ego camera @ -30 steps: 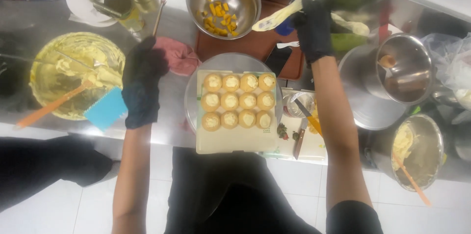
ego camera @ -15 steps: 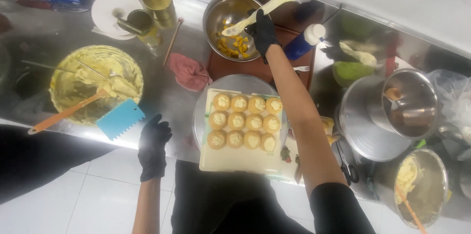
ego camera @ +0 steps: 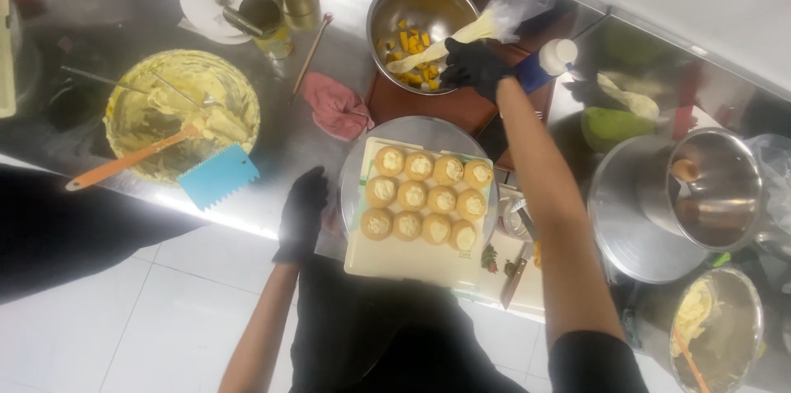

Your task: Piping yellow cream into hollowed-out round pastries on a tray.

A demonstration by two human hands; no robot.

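- Black gloves cover both hands.
- Right hand (ego camera: pixel 471 68) is closed around a clear piping bag (ego camera: pixel 478 29) of pale cream, gripped near its middle; the bag's tip points into the steel bowl (ego camera: pixel 420 6).
- Steel bowl sits at the far side of the tabletop (ego camera: pixel 321 142) and holds yellow fruit cubes (ego camera: pixel 409 51).
- Left hand (ego camera: pixel 301 212) hangs at the near edge of the tabletop, fingers loosely curled, grasping nothing, just beside the cream-coloured tray (ego camera: pixel 412 257).
- Tray rests on a round steel plate (ego camera: pixel 362 154) and carries eleven small round pastries (ego camera: pixel 422 198) topped with cream, in three rows.
- Large bowl (ego camera: pixel 177 113) smeared with yellow cream lies to the left, an orange-handled spatula (ego camera: pixel 124 161) resting in it.
- Blue toothed scraper (ego camera: pixel 218 176) lies touching that bowl's near rim.
- Pink cloth (ego camera: pixel 334 106) lies between the large bowl and the tray.
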